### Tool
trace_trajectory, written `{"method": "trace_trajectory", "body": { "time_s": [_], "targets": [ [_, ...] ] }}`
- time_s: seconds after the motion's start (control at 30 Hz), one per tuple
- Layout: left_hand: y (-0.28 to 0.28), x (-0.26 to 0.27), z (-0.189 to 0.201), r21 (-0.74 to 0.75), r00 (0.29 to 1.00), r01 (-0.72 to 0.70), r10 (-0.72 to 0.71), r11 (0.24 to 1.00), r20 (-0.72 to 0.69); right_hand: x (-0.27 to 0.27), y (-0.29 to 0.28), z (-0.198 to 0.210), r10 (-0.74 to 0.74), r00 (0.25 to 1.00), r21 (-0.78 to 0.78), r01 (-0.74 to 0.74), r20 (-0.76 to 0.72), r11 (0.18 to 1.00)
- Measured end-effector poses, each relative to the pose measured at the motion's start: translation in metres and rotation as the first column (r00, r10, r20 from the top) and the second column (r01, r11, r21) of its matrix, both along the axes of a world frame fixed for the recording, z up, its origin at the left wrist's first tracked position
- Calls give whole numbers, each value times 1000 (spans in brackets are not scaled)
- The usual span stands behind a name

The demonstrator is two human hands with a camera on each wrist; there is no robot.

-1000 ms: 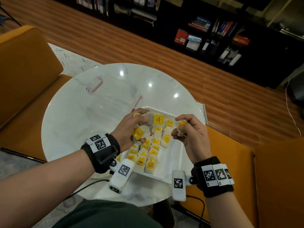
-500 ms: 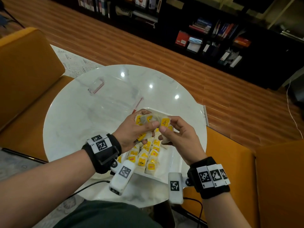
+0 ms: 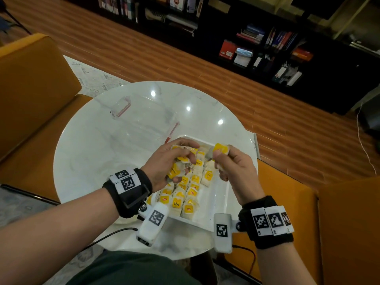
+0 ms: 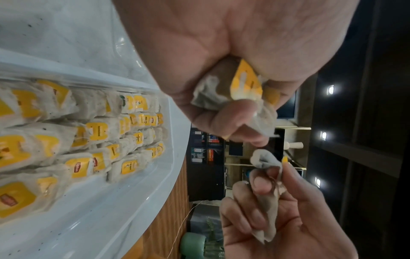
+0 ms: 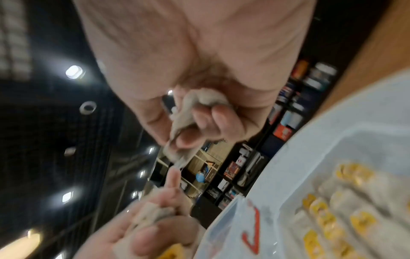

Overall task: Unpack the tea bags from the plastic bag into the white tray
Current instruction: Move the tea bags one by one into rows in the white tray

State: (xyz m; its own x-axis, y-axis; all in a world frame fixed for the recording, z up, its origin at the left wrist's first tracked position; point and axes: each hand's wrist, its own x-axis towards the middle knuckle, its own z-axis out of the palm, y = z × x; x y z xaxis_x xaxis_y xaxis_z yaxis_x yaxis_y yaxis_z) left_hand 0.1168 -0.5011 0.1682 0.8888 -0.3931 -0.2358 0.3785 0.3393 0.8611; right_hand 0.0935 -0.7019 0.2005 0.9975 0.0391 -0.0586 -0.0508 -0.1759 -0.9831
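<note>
Hands meet above the far end of the tray [image 3: 221, 199], and we see both of them full. Our left hand [image 3: 164, 164] is curled round a bunch of tea bags [image 3: 181, 161], white paper with yellow tags; the left wrist view shows the bunch [image 4: 239, 91] crumpled between thumb and fingers. Our right hand [image 3: 236, 165] pinches 1 bag [image 3: 221, 149] by its yellow tag, and the right wrist view shows its paper [image 5: 188, 126] squeezed in the curled fingers, though that picture is blurred.

Below the hands the tray holds packed rows of bags [image 3: 185, 194], about 3 across, filling its left part; its right part is bare white. The hands hide the farthest rows from the head camera.

Beyond the tray lies the plastic bag [image 3: 141, 118], clear and flat on the round marble worktop [image 3: 82, 145], its red strip [image 3: 172, 130] just beside the tray's far corner. Orange seats [image 3: 35, 83] stand to the left and right of the worktop, and dark bookshelves [image 3: 267, 48] line the far wall across a wooden floor [image 3: 144, 52].
</note>
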Motion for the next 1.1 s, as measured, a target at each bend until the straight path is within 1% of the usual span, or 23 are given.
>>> {"method": "trace_trajectory", "body": {
  "time_s": [0.03,0.07,0.1,0.13,0.2,0.27,0.37,0.43,0.47,0.63,0.8,0.93,1.03,1.1],
  "targets": [
    [-1,1,-1,24,1000,26,-26,999,12,-1,0,0,81,997,-121,-81,-3,989],
    [-1,1,0,56,997,64,-66,996,30,-2,0,0,147,989,-191,-148,-22,970],
    [-2,1,-1,99,992,113,-118,989,49,-3,0,0,182,982,-213,-187,-42,959],
    [-2,1,-2,150,982,163,-175,975,68,-3,0,0,189,981,-212,-196,-53,957],
    [-3,-2,-3,257,957,232,-267,938,112,-3,0,0,156,986,-198,-163,-50,966],
    [-5,-4,-4,308,955,215,-265,927,134,-3,1,-2,115,992,-179,-121,-42,976],
    [-7,-3,-6,268,977,132,-172,954,130,-4,0,-2,55,996,-41,-58,-77,997],
    [-7,-2,-5,201,986,106,-129,974,108,-4,-4,-3,48,995,55,-44,-86,998],
    [-7,-1,-5,164,989,99,-115,981,92,-4,-6,-4,50,995,78,-44,-83,996],
    [-7,1,-5,108,994,82,-89,991,67,-3,-11,-9,10,998,110,-4,-55,994],
    [-10,1,0,-10,999,45,-45,999,27,-8,-15,-11,32,999,111,-33,11,993],
    [-10,3,4,-46,1000,13,-13,999,8,-13,-15,-13,7,1000,106,-8,12,994],
    [-10,4,8,-110,1000,21,-21,994,-6,-17,-11,-14,-38,999,132,38,3,991],
    [-10,4,11,-114,998,51,-48,992,35,-21,-7,-14,-57,998,154,56,3,986]
  ]
}}
